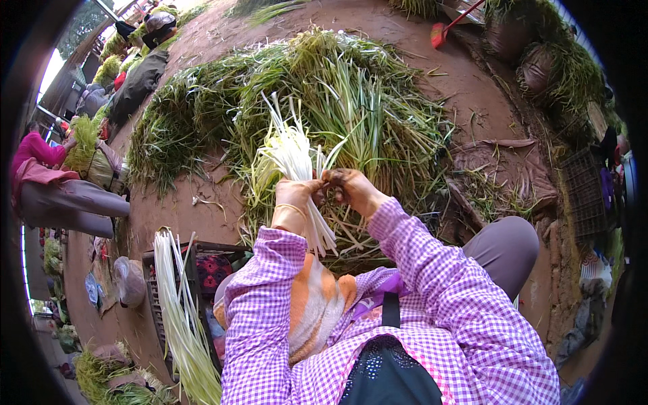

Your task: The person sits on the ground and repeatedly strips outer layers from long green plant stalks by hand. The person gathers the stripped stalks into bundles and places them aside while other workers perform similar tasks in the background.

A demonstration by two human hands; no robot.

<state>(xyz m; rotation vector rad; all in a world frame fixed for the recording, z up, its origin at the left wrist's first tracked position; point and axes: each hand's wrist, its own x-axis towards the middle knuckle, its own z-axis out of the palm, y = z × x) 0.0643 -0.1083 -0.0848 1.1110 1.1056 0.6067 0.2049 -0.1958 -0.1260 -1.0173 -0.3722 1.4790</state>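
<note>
My left hand (297, 197) is closed around a bundle of pale, peeled stalks (292, 149), whose cut white ends stick out below the fist. A rubber band circles that wrist. Close beside it, touching at the fingertips, my right hand (350, 188) has its soil-stained fingers pinched together at a green-leaved stalk (335, 154); the fingers partly hide what they grip. Beneath both hands spreads a large heap of long green leaves and stalks (374, 111). An orange-and-white towel (311, 304) lies over my lap.
At my left stands a black plastic crate (157, 309) with a bunch of pale stalks (177, 293) across it. A person in pink (43, 152) works at far left. Sacks (537, 68) with greens, a red broom (438, 35) and another crate (582, 192) line the right side.
</note>
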